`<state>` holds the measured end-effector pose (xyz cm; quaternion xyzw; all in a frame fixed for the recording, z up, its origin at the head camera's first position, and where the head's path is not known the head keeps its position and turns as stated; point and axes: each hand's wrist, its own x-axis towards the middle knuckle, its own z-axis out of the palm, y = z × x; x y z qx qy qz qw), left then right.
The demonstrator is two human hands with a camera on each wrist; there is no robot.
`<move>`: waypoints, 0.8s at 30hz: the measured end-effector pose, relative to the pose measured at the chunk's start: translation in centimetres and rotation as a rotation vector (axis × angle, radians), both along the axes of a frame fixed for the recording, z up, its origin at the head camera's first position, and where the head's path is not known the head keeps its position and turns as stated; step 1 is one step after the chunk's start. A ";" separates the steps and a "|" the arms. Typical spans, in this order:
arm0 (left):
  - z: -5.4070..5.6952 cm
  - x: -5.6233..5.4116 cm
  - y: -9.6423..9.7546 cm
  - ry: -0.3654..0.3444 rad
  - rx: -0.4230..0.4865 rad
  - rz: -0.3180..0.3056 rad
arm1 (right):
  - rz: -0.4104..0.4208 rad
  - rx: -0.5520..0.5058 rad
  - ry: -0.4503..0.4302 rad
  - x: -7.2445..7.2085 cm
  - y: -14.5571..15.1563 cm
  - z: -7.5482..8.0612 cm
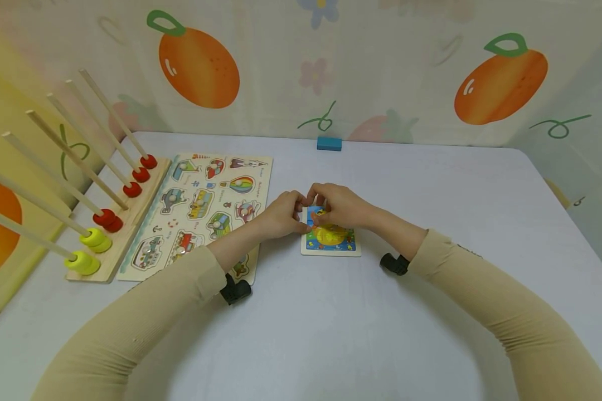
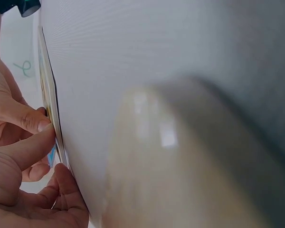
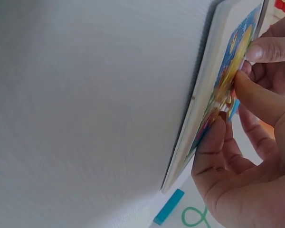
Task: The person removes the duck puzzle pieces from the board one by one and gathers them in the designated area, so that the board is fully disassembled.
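Note:
A small jigsaw puzzle board [image 1: 331, 252] with a pale rim and a yellow figure on blue lies flat mid-table. My left hand [image 1: 282, 216] grips its left side, thumb on the edge and curled fingers by the upper left corner. The right hand [image 1: 345, 206] reaches over the upper part, its thumb and forefinger pinching a small blue puzzle piece [image 3: 234, 108] just above the picture. Both hands' fingertips nearly meet there. Fingers hide much of the piece and the board's top, so whether the piece touches the board I cannot tell.
On the left lies a larger peg puzzle [image 1: 190, 184] with vehicle pictures. Beyond it stands a wooden bead rack [image 1: 112, 245] with tall pegs and red and yellow beads. A blue block [image 1: 329, 143] sits at the table's far edge, before a fruit-print curtain [image 1: 276, 67].

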<state>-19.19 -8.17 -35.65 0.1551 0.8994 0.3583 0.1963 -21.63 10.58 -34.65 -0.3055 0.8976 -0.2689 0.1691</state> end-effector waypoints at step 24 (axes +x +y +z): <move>0.8 1.2 0.0 0.162 -0.172 0.000 | -0.153 -0.124 -0.179 -0.5 1.0 0.6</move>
